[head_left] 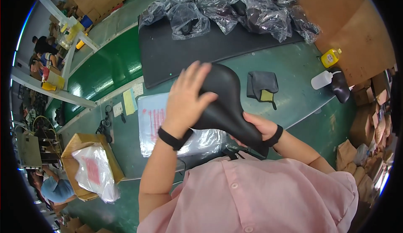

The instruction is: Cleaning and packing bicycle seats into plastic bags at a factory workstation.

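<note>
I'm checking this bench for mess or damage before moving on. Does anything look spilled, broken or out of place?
Nothing stands out. The black saddle, held between the left hand and the right hand, looks smooth and whole. The white squeeze bottle lies on its side, but no spill shows around it.

1. Clear plastic bags holding dark saddles point(235, 8), heaped along the far edge of a black rubber mat point(176, 54).
2. Yellow squat bottle point(331, 57) and white squeeze bottle point(321, 79), near the green table's point(302, 103) right edge.
3. Folded grey cloth point(262, 85), just beside the mat.
</note>
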Demonstrator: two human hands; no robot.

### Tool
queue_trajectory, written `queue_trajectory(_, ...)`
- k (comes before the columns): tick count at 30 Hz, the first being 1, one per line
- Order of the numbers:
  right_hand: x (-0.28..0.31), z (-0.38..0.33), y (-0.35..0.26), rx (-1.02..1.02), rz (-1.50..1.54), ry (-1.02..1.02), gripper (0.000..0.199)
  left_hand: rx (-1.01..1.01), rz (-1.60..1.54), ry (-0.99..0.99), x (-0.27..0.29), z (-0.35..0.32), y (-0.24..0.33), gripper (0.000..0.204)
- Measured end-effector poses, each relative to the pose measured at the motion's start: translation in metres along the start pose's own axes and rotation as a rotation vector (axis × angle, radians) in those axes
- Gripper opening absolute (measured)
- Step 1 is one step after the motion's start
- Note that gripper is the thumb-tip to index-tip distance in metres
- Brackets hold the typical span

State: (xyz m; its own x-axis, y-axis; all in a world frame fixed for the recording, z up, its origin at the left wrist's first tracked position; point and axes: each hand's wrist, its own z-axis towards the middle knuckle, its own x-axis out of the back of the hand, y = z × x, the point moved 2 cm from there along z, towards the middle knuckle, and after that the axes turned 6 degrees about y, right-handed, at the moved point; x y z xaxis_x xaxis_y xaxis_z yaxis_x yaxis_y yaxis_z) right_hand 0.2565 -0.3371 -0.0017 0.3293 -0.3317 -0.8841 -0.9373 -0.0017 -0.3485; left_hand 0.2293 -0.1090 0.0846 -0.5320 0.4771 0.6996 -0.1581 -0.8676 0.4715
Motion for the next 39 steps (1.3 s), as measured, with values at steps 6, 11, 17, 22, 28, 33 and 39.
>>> queue_trajectory(6, 0.050, -0.049, -0.028, 0.748, -1.663, 0.611, 0.107, 0.549, 0.224, -0.342, -0.058, -0.161, -0.136, 0.031)
queue_trajectory(11, 0.089, -0.050, -0.024, 0.502, -1.802, 1.091, 0.120, 0.542, 0.105, -0.295, -0.135, -0.170, -0.042, 0.062)
queue_trajectory(17, 0.110, -0.038, 0.009, 0.354, -1.943, 1.177, 0.125, 0.616, 0.183, -0.275, -0.175, -0.191, -0.073, 0.037)
queue_trajectory(22, 0.131, -0.034, 0.027, 0.337, -1.685, 1.130, 0.125, 0.696, -0.112, -0.083, -0.161, -0.198, -0.094, 0.020)
queue_trajectory(28, 0.155, -0.024, 0.024, 0.131, -0.863, 0.847, 0.075, 1.336, -0.891, -0.110, -0.150, -0.205, -0.112, 0.020)
queue_trajectory(33, 0.154, -0.021, 0.023, 0.066, -0.303, 0.652, 0.034, 1.346, -1.072, -0.055, -0.135, -0.208, -0.123, 0.018)
queue_trajectory(39, 0.102, -0.024, 0.016, 0.189, -0.296, 0.602, 0.037, 1.039, -0.571, -0.139, -0.123, -0.184, -0.095, 0.030)
